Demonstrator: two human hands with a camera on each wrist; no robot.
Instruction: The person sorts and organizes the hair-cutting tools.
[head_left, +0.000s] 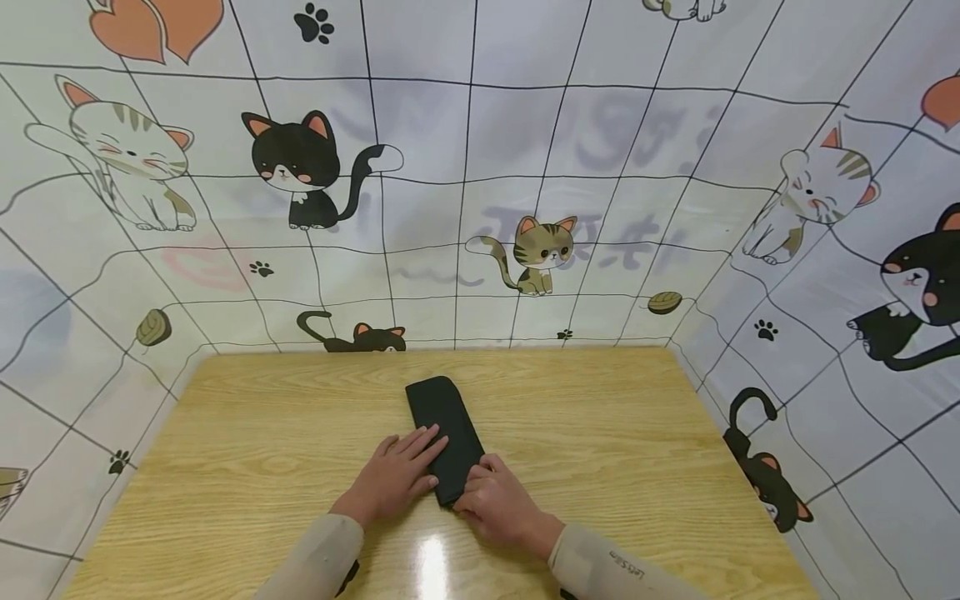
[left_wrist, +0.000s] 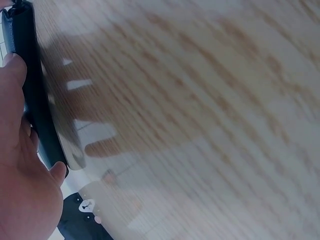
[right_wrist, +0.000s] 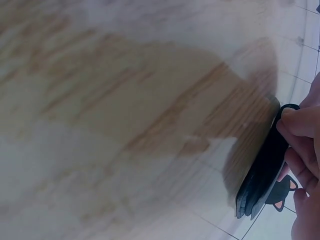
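A long, flat black case (head_left: 442, 437) with rounded corners lies slantwise on the wooden table. My left hand (head_left: 397, 475) rests along its left side, the extended fingers reaching onto the top. In the left wrist view, the case (left_wrist: 37, 100) shows its thick side, with the left thumb and fingers against it. At the near right corner, my right hand (head_left: 498, 504) has its fingers curled and pinches the edge. The right wrist view has thumb and forefinger together at one end of the case (right_wrist: 265, 165); what exactly lies between them is hidden.
The wooden table (head_left: 285, 417) reaches back to a cloth wall (head_left: 427, 208) printed with cartoon cats and grid lines. Similar cloth stands along the left and right sides. Light glares off the glossy tabletop near the front.
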